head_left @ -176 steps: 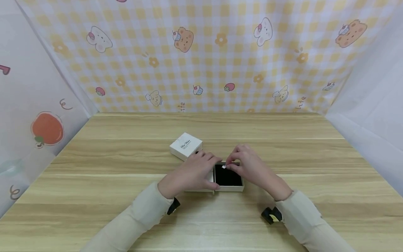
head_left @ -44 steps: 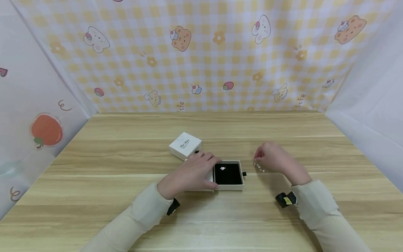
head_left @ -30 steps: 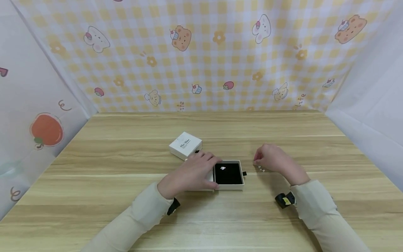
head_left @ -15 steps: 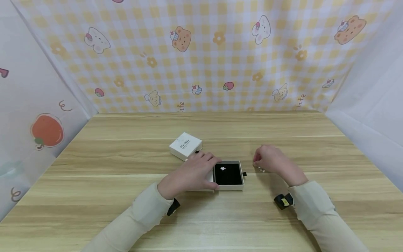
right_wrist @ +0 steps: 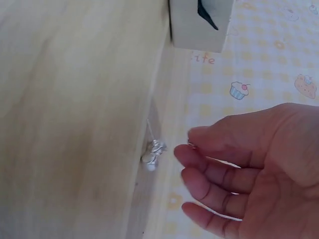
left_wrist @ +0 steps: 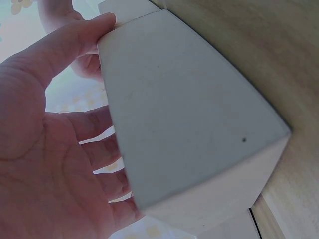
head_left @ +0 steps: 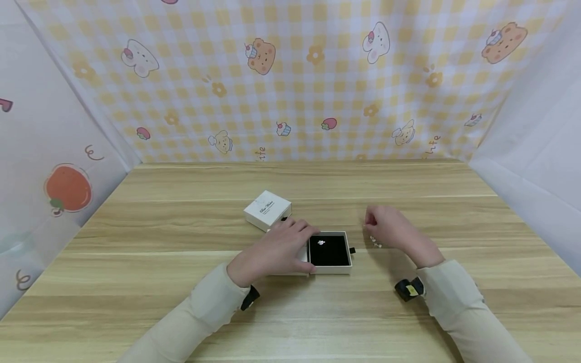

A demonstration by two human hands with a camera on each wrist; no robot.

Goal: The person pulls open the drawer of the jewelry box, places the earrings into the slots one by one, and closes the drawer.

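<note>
My left hand [head_left: 274, 249] grips the white sleeve of a small jewelry box [left_wrist: 194, 109], thumb on one side and fingers on the other. The box's drawer [head_left: 330, 270] sticks out to the right, with black foam [head_left: 333, 254] inside and a sparkling earring [head_left: 321, 242] on its upper left. Right of the drawer, my right hand [head_left: 390, 229] is just above the table, thumb and index finger pinching a tiny silver piece [right_wrist: 191, 143] mostly hidden by the fingertips. A silver stud earring [right_wrist: 152, 154], its straight post showing, lies on the wood close to those fingertips.
A second white box [head_left: 268, 209] with black lettering stands just behind the first. A black pull tab [head_left: 352, 250] juts from the drawer's right end. The wood table [head_left: 181, 312] meets a yellow checked cloth [head_left: 290, 91] at the back.
Earlier my right hand held the earring over the foam; now that earring sits there and the hand is further right. Over the last half second its fingers rise slightly. The left hand stays put.
</note>
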